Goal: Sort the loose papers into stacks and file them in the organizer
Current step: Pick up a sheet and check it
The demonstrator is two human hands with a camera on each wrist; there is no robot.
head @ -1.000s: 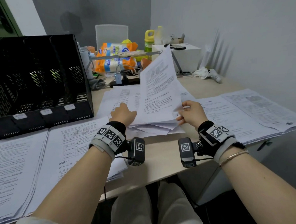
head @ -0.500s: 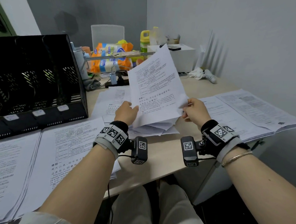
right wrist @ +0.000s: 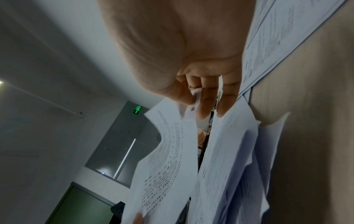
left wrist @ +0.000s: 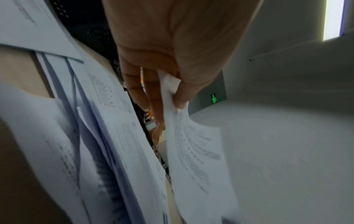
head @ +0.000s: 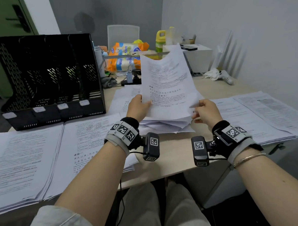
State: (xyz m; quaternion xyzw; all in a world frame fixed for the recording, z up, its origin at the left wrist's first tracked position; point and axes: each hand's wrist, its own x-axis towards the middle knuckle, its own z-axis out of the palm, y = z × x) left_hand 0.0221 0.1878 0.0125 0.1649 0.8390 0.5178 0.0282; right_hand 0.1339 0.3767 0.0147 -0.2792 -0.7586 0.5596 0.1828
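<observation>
A printed sheet (head: 167, 86) stands raised above a loose pile of papers (head: 168, 124) in the middle of the desk. My left hand (head: 139, 106) pinches its lower left edge between thumb and fingers; the left wrist view shows that pinch on the sheet (left wrist: 191, 144). My right hand (head: 206, 111) pinches the lower right corner, which is folded over in the right wrist view (right wrist: 193, 103). A black mesh organizer (head: 48, 80) with several slots stands at the left back. Sorted stacks lie at front left (head: 21, 163) and at right (head: 258, 115).
Behind the papers stand snack bags (head: 125, 58), a yellow-green bottle (head: 160, 41), a white box (head: 197, 58) and a white chair (head: 123, 35). The wall is close on the right. The desk's front edge (head: 167, 176) runs just before my wrists.
The sheet has swung from leaning right to facing me more upright. My left hand has come up off the pile and taken its left edge.
</observation>
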